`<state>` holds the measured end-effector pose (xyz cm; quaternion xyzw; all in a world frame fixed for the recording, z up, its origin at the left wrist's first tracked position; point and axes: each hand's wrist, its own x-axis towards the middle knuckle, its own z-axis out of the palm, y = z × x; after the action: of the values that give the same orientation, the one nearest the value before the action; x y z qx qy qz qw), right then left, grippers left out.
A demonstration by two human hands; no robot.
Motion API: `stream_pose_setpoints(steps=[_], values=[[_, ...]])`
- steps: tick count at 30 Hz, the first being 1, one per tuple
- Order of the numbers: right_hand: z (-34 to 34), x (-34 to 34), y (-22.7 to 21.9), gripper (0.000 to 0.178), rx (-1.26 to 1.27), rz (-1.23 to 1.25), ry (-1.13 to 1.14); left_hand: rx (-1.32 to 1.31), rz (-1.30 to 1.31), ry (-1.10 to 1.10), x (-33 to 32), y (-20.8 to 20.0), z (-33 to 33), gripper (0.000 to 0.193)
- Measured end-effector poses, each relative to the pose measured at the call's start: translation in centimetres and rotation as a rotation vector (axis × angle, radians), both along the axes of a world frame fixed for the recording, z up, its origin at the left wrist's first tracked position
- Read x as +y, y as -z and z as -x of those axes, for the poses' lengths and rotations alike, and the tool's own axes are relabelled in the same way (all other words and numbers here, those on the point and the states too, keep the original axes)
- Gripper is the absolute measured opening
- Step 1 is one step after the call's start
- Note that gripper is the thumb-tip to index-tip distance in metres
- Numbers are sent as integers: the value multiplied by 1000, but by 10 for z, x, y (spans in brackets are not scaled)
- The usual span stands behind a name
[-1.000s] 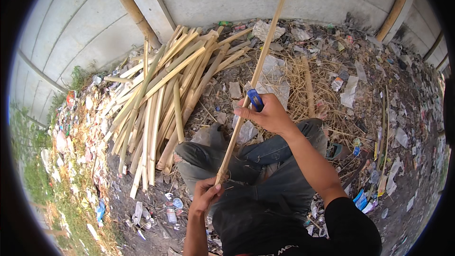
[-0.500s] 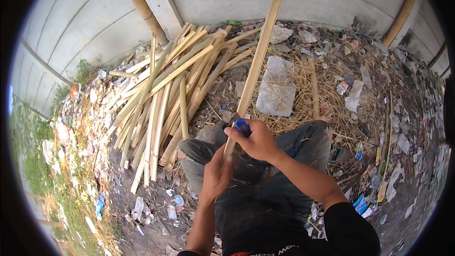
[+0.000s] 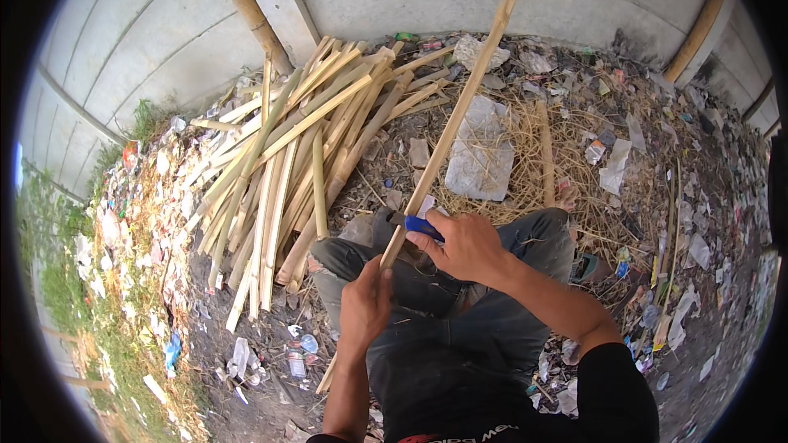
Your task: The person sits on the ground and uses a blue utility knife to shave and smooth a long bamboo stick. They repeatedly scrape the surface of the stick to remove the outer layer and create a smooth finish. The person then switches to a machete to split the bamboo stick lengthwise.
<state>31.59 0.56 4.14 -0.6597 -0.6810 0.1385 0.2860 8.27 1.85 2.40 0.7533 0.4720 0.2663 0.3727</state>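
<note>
A long split bamboo strip slants up and away from my lap, its far end in front of the wall. Its lower part is wrapped by the fingers of my left hand, and its near end pokes out beside my left forearm. My right hand is closed around a blue-handled knife. The short blade lies against the strip, just above my left hand. Beneath both hands are my crossed legs in dark, worn trousers.
Left of my knees lies a heap of split bamboo strips. A pale flat block sits ahead on the ground, next to straw-like shavings. Litter covers the surrounding soil. A concrete panel wall with bamboo posts stands beyond.
The bamboo strip has slid back toward me and tilted slightly right; its near end now shows by my left forearm. My right hand and the knife have shifted slightly right and nearer.
</note>
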Motion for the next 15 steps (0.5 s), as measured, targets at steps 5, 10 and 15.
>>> stream_pose_setpoints(steps=[5,10,15], values=[[-27,13,-12,48,46,45,77,35,-39,-2,-5,2,11,26],[0,-3,9,47,-17,22,-114,-2,23,-6,-3,-2,10,26],[-9,10,8,49,-4,-16,43,18,35,-1,5,-1,9,26]])
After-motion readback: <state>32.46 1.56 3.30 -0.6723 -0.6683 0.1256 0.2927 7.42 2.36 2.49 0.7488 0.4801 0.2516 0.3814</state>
